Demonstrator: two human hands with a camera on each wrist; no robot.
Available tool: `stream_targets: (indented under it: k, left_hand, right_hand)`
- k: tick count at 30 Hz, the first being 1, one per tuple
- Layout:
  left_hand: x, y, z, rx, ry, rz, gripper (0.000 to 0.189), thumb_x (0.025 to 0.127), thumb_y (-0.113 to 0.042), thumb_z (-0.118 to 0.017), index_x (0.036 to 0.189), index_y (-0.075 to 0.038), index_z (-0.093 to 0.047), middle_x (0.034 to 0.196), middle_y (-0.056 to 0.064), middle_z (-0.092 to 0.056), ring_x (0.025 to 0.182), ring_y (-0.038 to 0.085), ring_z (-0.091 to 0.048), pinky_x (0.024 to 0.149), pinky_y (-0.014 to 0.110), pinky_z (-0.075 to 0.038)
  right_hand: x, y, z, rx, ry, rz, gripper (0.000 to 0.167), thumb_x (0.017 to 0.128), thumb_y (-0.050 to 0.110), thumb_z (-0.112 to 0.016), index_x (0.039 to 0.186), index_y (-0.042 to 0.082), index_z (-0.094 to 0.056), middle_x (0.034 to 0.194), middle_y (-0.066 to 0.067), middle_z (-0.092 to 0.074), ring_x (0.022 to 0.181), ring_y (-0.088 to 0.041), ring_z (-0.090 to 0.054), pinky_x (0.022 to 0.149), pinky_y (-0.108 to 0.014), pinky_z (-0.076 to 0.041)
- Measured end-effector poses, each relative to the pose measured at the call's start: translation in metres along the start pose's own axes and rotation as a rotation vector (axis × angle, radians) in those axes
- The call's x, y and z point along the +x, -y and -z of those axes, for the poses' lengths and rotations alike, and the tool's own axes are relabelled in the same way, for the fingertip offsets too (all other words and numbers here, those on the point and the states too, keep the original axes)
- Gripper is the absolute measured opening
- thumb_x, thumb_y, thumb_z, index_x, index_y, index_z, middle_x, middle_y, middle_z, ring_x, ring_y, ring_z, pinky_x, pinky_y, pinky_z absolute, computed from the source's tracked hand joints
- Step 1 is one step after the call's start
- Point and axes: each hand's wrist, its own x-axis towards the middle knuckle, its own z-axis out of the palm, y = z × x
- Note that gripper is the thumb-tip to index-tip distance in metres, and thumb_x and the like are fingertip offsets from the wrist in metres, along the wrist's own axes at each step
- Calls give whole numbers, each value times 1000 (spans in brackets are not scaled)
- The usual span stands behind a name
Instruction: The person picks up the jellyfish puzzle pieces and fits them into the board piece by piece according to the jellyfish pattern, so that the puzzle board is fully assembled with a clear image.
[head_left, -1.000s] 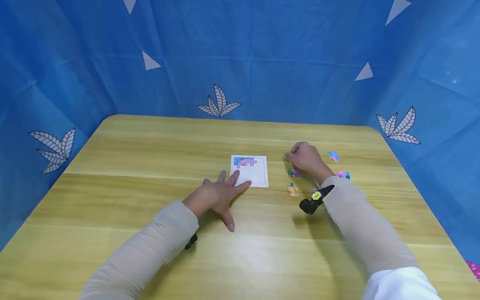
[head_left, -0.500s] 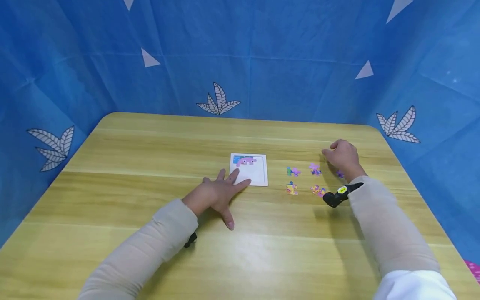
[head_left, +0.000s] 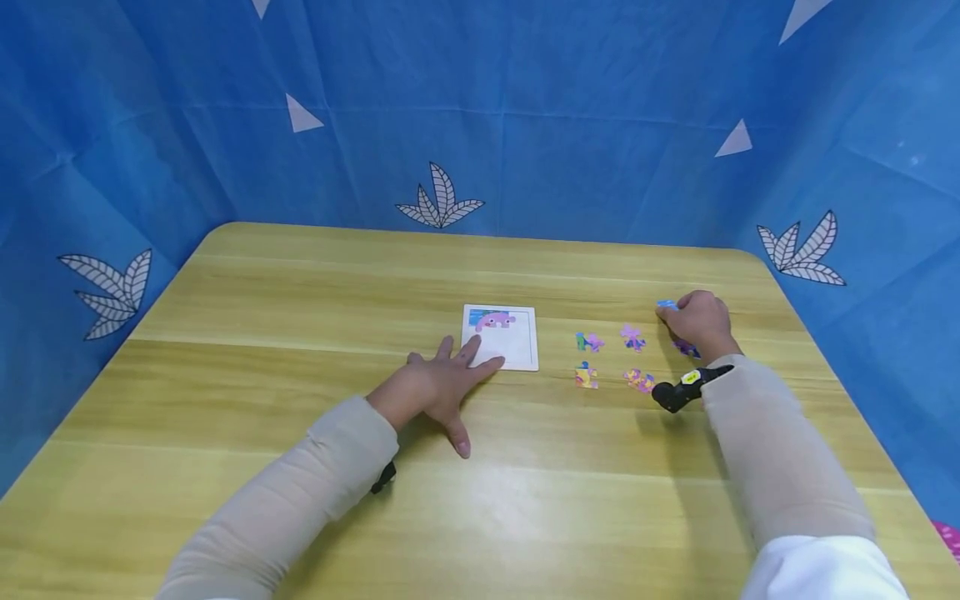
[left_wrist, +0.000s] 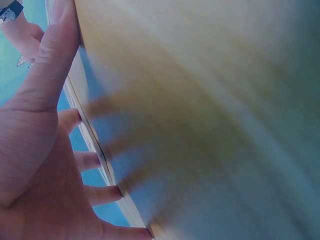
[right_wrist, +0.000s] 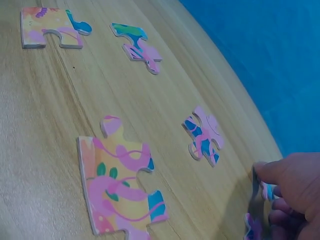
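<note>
My left hand (head_left: 442, 387) has its fingers spread, two fingertips resting on the lower left part of a white puzzle board (head_left: 517, 354). At the board's upper left lie fitted pieces (head_left: 491, 319) with a pink animal face on blue. The left wrist view shows this hand (left_wrist: 45, 165) palm side, fingertips at the board's edge. At the far right, my right hand (head_left: 701, 321) pinches a blue puzzle piece (head_left: 666, 305). In the right wrist view it is tilted, nearly edge-on, by the thumb (right_wrist: 270, 172). Another purple-blue piece (head_left: 687, 349) is partly hidden under that hand.
Between board and right hand lie several loose pieces: a green-and-pink piece (head_left: 590, 342), a pink-and-blue piece (head_left: 633, 337), a yellow piece (head_left: 586, 376) and a yellow-and-pink piece (head_left: 639, 381). A blue cloth (head_left: 525, 125) hangs behind the wooden table (head_left: 337, 275).
My right hand has moved right from beside the board to the blue piece at the far right and now pinches it. The left hand has stayed on the board.
</note>
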Motion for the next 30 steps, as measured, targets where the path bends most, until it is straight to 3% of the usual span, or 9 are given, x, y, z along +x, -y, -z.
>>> stream_targets:
  k: [7,10,14,20,25,30]
  left_hand:
    - [-1,0,0,-2,-1,-5,131,49,-62,-82,151,-40,-2,159,4,12,143,41,3,99,72,-19]
    - [-1,0,1,-3,-1,-2,131,49,-61,-82,151,-40,-2,159,4,12,144,40,3,99,72,-19]
    - [-1,0,1,3,1,2,131,49,-62,-82,150,-41,-2,159,3,12,144,40,4,99,72,-20]
    - [-1,0,0,5,2,1,132,49,-62,-82,150,-41,-1,159,4,13,144,40,4,99,73,-19]
    - [0,0,0,0,4,-7,132,49,-61,-82,150,-40,0,159,4,14,143,40,6,98,74,-18]
    - [-1,1,0,-2,2,-1,133,48,-61,-82,150,-41,0,159,4,14,143,40,5,99,74,-18]
  right_hand:
    - [1,3,-2,24,-8,-1,42,92,32,-57,58,9,-47,50,-1,-43,59,-25,-44,66,-38,-36]
    - [1,6,-3,64,-2,-22,34,91,31,-60,81,-1,-53,75,-12,-54,75,-31,-49,73,-44,-41]
    - [1,8,-4,108,15,-61,45,90,32,-60,113,-5,-46,106,-23,-52,93,-37,-48,81,-48,-43]
    - [0,9,-9,146,-49,-63,38,92,28,-54,115,-2,-51,105,-23,-59,91,-35,-52,71,-40,-43]
    - [-5,18,-11,188,-82,33,39,95,20,-46,127,-3,-49,106,-25,-66,99,-39,-57,82,-47,-42]
    - [-11,37,-15,255,-41,107,38,97,21,-43,129,-1,-47,103,-24,-64,88,-34,-61,75,-42,-45]
